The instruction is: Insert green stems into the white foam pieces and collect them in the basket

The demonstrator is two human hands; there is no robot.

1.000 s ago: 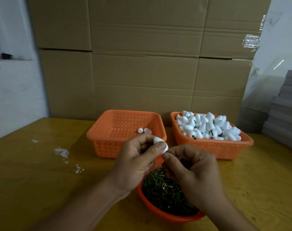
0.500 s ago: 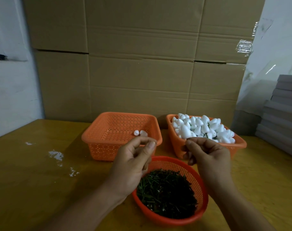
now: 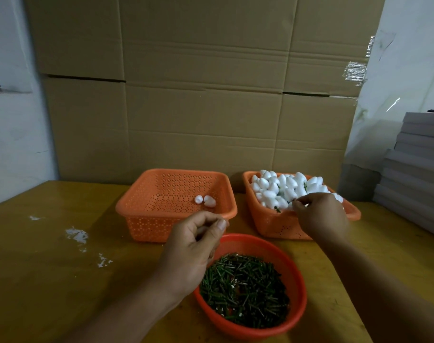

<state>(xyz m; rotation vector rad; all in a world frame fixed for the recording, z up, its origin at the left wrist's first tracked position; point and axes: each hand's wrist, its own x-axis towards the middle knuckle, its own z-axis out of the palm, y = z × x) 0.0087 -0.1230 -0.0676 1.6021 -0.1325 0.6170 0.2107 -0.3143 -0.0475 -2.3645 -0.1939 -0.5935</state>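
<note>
Two hands: both reach out over the yellow-brown tabletop (image 3: 50,280), bare forearms coming in from the near edge.
Left hand (image 3: 193,246): hovers just above the far-left rim of the round bowl, fingers curled inward and thumb tip pressed toward the forefinger; something pale shows faintly between them, but whether it holds a piece I cannot tell.
Right hand (image 3: 321,216): lies over the near edge of the right basket, fingertips pinched together at the heap of foam; what it pinches is too small to make out.
Right basket (image 3: 267,224): orange, perforated, heaped with white foam pieces (image 3: 285,188); a few show short green stems sticking out.
Left basket (image 3: 141,221): orange, perforated, just beside the right one; two white foam pieces (image 3: 206,200) lie on its floor near the right wall, touching or nearly so.
Round bowl (image 3: 297,276): orange, nearest the person, in front of the gap between the two baskets, filled with loose green stems (image 3: 245,288).
Tabletop marks: white smears (image 3: 76,235) on the left part, well apart from the baskets.
Background: stacked cardboard boxes (image 3: 201,95) behind the baskets, a grey stack of flat pieces (image 3: 416,169) at the far right.
</note>
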